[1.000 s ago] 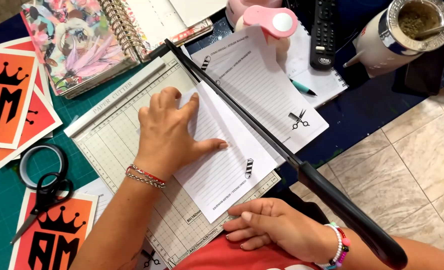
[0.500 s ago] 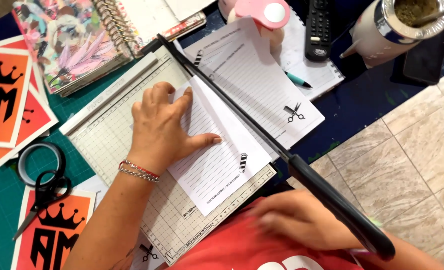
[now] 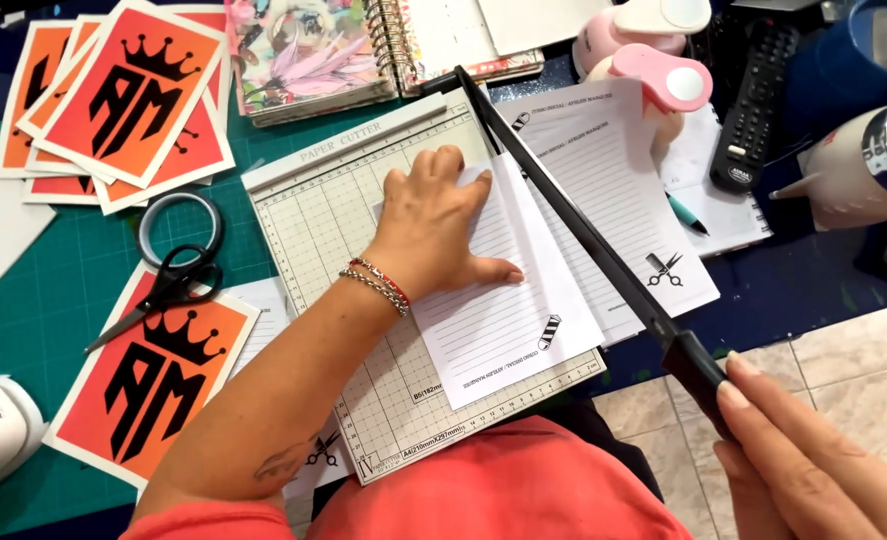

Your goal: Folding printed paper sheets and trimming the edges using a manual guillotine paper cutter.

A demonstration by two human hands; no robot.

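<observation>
My left hand (image 3: 441, 225) lies flat on a stack of white lined sheets (image 3: 508, 320), pressing it onto the gridded bed of a paper cutter (image 3: 323, 215). The sheets run under the cutter's long black blade arm (image 3: 573, 225), which is raised at an angle. Further lined paper (image 3: 618, 175) lies right of the blade. My right hand (image 3: 813, 460) grips the black handle (image 3: 701, 372) at the arm's near end, at the lower right.
Orange cards with a black crown emblem (image 3: 128, 100) lie at the upper left and lower left (image 3: 158, 375). Black scissors (image 3: 163, 290) and a tape ring (image 3: 178, 225) sit on the green mat. A spiral notebook (image 3: 313, 50), pink punches (image 3: 658, 80), a remote (image 3: 753, 110) and a cup (image 3: 863, 165) stand behind.
My right hand has moved from my lap up to the blade arm's handle and closed on it. My left hand stays pressed on the sheets. The view has shifted.
</observation>
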